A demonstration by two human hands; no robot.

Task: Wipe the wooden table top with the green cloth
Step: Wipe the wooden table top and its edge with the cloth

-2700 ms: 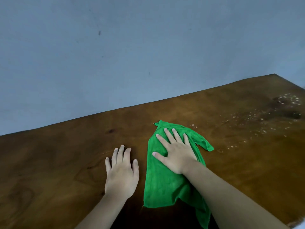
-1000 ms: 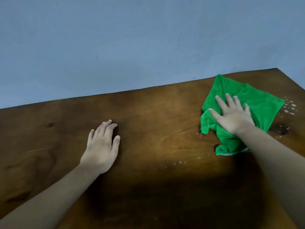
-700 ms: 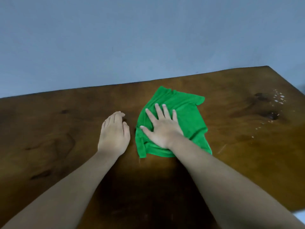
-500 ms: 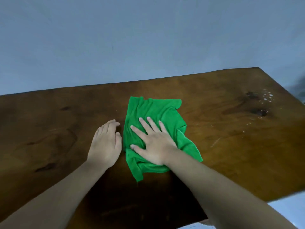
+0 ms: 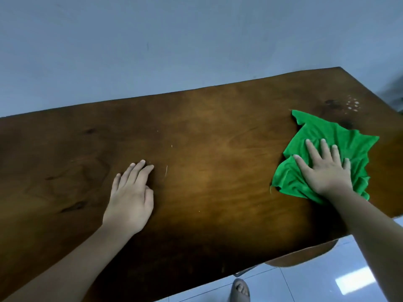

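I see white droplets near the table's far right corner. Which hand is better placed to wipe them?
Right. The right hand presses flat on the green cloth, just short of the white droplets. The left hand rests bare on the table top, far off.

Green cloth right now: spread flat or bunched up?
Loosely bunched, not flat. The green cloth shows ridged folds and an uneven outline, pressed on the table by the right hand with straight fingers.

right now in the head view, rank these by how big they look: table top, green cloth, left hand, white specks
1. table top
2. green cloth, partly covered by the right hand
3. left hand
4. white specks
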